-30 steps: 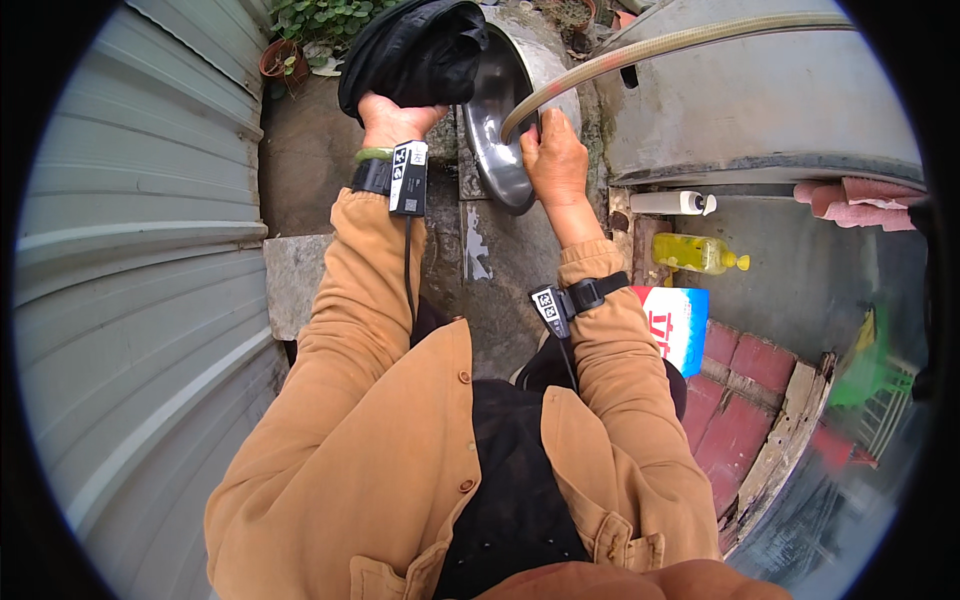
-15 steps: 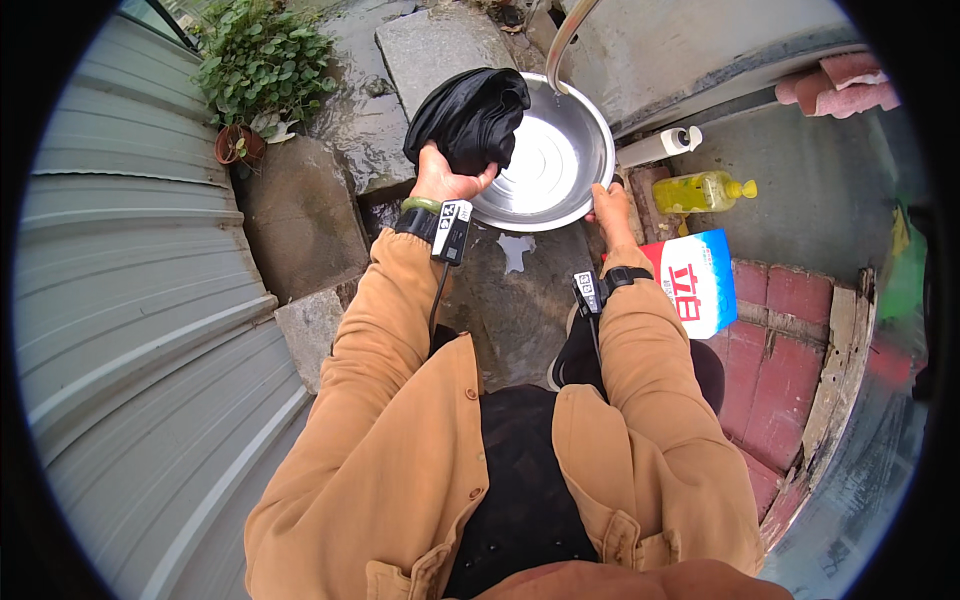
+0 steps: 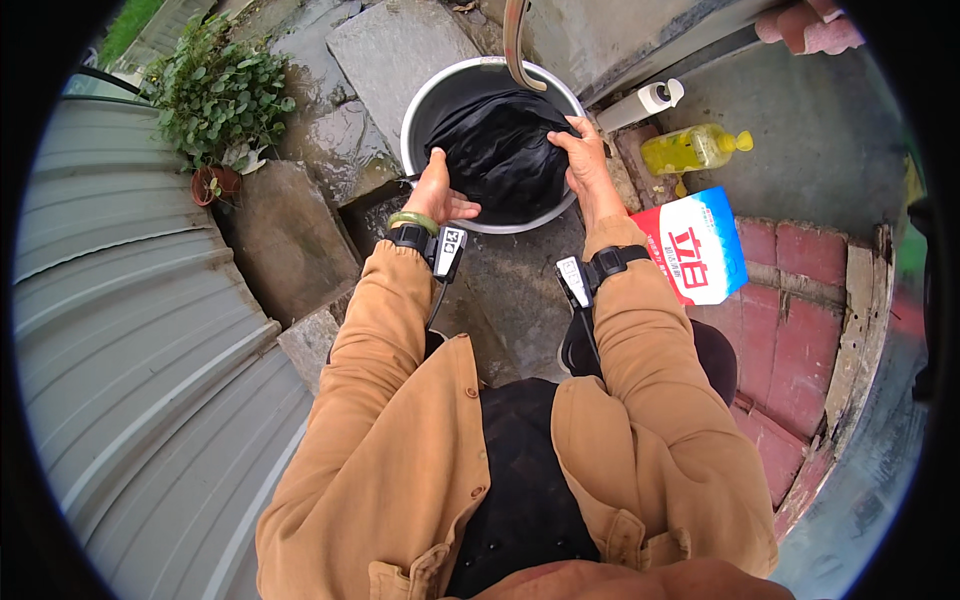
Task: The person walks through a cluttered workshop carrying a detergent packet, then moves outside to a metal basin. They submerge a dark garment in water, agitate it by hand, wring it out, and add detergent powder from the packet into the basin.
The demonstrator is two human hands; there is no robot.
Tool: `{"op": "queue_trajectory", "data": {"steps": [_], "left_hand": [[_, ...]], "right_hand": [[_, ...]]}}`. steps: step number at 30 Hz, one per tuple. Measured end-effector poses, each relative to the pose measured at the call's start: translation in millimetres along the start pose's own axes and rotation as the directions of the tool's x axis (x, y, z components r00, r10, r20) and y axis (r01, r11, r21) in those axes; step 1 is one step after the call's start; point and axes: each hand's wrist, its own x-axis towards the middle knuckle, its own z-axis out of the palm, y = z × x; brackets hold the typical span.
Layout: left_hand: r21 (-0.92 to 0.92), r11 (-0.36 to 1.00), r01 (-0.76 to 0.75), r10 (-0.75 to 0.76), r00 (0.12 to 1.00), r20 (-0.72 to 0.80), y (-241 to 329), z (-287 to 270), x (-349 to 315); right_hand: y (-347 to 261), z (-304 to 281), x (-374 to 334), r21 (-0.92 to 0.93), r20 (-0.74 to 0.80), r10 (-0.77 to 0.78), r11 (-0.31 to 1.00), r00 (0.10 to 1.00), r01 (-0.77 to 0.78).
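A crumpled black cloth (image 3: 505,150) lies spread inside a round metal basin (image 3: 418,108). My left hand (image 3: 438,192) is at the basin's near left side, open, its thumb up by the rim and its fingers stretched out along the cloth's edge. At the right side, my right hand (image 3: 583,160) reaches over the rim, thumb and fingers closed on the cloth's edge; part of its grip is hidden. A curved hose or pipe (image 3: 515,45) hangs over the basin's far rim.
Right of the basin lie a white bottle (image 3: 640,105), a yellow liquid bottle (image 3: 695,150) and a red, white and blue packet (image 3: 693,245) near red boards (image 3: 785,330). A potted plant (image 3: 220,95) and corrugated metal wall (image 3: 150,330) stand left. Wet stone slabs (image 3: 385,65) surround the basin.
The black cloth, earlier bunched in my left hand over the basin's left rim, now lies in the basin. My right hand has moved up from the rim to the cloth.
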Motion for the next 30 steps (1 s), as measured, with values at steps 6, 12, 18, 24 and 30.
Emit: {"op": "queue_trajectory", "data": {"steps": [6, 12, 18, 24, 30], "left_hand": [[0.260, 0.904, -0.340, 0.386, 0.909, -0.154, 27.4, -34.4, -4.8], [0.300, 0.891, -0.341, 0.341, 0.939, 0.056, 6.7, 5.7, -8.1], [0.368, 0.661, -0.654, 0.729, 0.677, -0.106, 2.1, 40.0, 1.1], [-0.045, 0.561, -0.826, 0.821, 0.563, -0.098, 31.1, 22.2, 9.8], [0.178, 0.692, -0.700, 0.696, 0.712, 0.093, 35.9, -0.7, -8.5]], "right_hand": [[-40.6, 26.4, -2.4, -0.453, 0.288, -0.202, 0.833, 0.936, 0.319], [-102.0, 62.6, -31.2, -0.467, 0.329, -0.511, 0.643, 0.794, 0.607], [-157.6, 85.1, -65.1, -0.184, 0.281, -0.707, 0.624, 0.649, 0.759], [-165.1, 65.9, -55.6, -0.078, 0.172, -0.776, 0.604, 0.607, 0.794], [-72.5, 8.0, -5.3, -0.448, 0.083, -0.244, 0.857, 0.966, 0.255]]}}
